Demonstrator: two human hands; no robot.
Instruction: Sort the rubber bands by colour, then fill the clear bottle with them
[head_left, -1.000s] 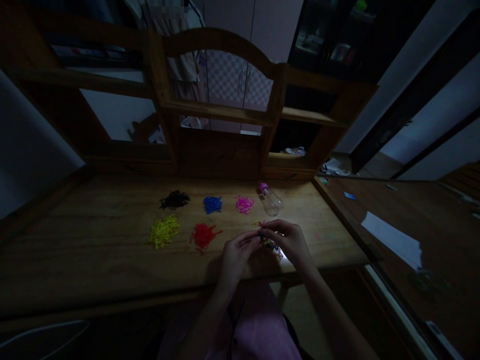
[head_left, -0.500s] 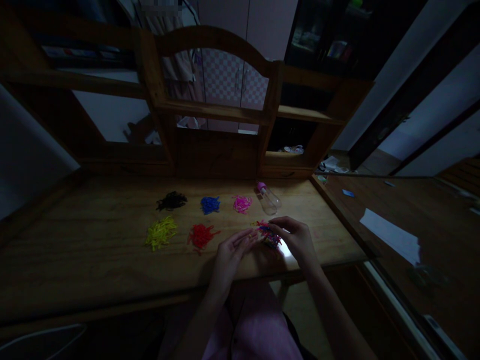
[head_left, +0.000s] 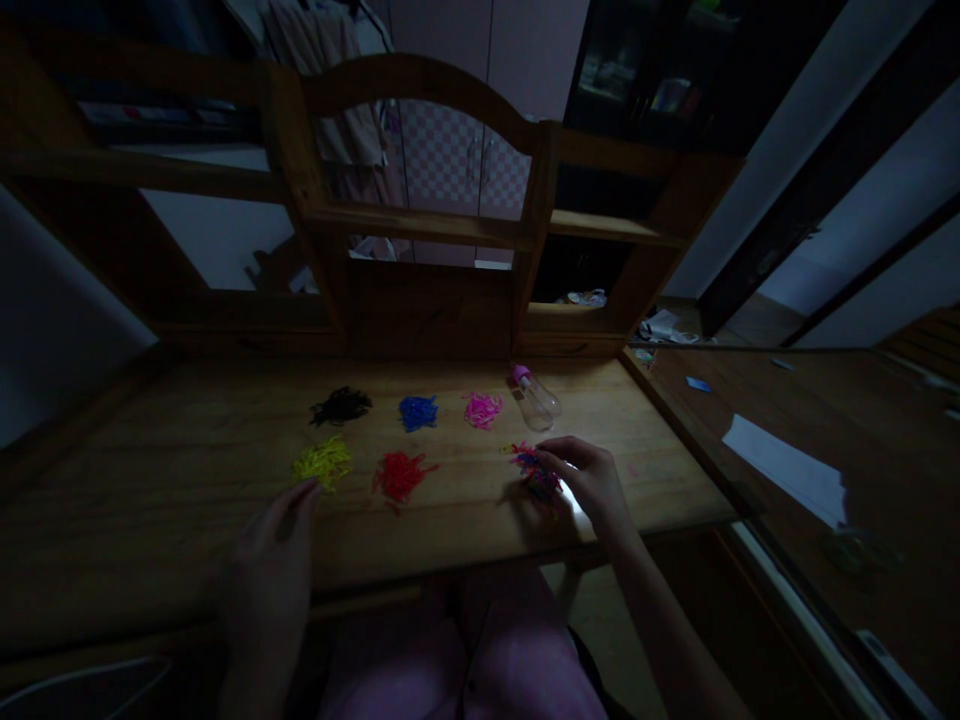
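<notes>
My right hand (head_left: 589, 475) pinches a multicoloured chain of small bands (head_left: 541, 478), mostly red, blue and pink with a yellow end, which hangs just over the wooden desk (head_left: 465, 520). At the near edge of a pile of yellow bands (head_left: 322, 462) is my left hand (head_left: 274, 550), slightly blurred. Its thumb and forefinger tips come together there, touching the pile; what lies between them is too small to make out. To the right of the yellow pile is a pile of red bands (head_left: 403, 475).
Behind lie piles of black bands (head_left: 341, 406), blue bands (head_left: 418, 412) and pink bands (head_left: 482, 410). A clear bottle with a pink top (head_left: 536, 400) lies beside the pink pile. A wooden shelf unit (head_left: 431, 230) closes the desk's back; white paper (head_left: 784, 470) rests on the right-hand surface.
My left hand has left the multicoloured chain and moved left to the yellow pile. My right hand has shifted slightly right and still holds the chain.
</notes>
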